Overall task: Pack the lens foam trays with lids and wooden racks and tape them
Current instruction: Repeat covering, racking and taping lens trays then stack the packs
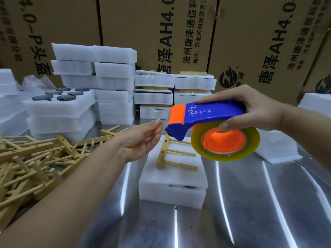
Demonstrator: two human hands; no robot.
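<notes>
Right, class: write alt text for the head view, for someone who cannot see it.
The right hand holds a blue and orange tape dispenser above a lidded foam tray topped with a wooden rack; the left hand reaches to the tape's end. Foam stacks stand behind.

The right hand grips the dispenser from above; the left hand, palm showing, fingers nearly straight, lies just beside its front.

Metal table gleaming across lower frame | lidded foam tray sitting at centre | wooden racks lying heaped at left | foam tray stacks standing upper left | taped packs sitting stacked behind centre | foam sheets lying at right
</notes>
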